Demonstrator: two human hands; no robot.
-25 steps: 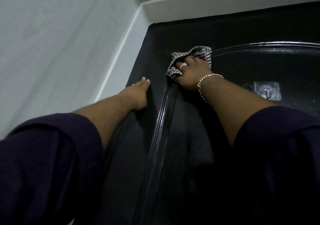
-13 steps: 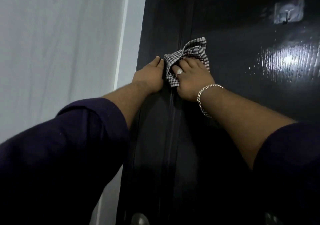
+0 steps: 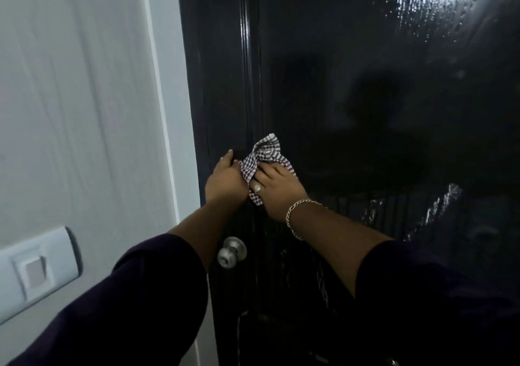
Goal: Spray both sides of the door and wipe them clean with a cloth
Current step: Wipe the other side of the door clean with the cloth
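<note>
A glossy black door (image 3: 351,89) fills the right of the view, wet and shining near the top right. My right hand (image 3: 277,189) presses a crumpled black-and-white checked cloth (image 3: 263,158) against the door beside its vertical moulding, fingers curled over the cloth. My left hand (image 3: 225,178) rests flat on the door's left stile, touching the cloth's left edge, fingers straight. No spray bottle is in view.
A round metal door knob (image 3: 231,252) sits below my left wrist. A pale door frame (image 3: 171,112) and grey wall (image 3: 76,98) stand to the left. A white light switch (image 3: 35,271) is on the wall at lower left.
Both hands and the cloth have slid down the door from near its top to just above the knob. My left hand has closed in beside the cloth.
</note>
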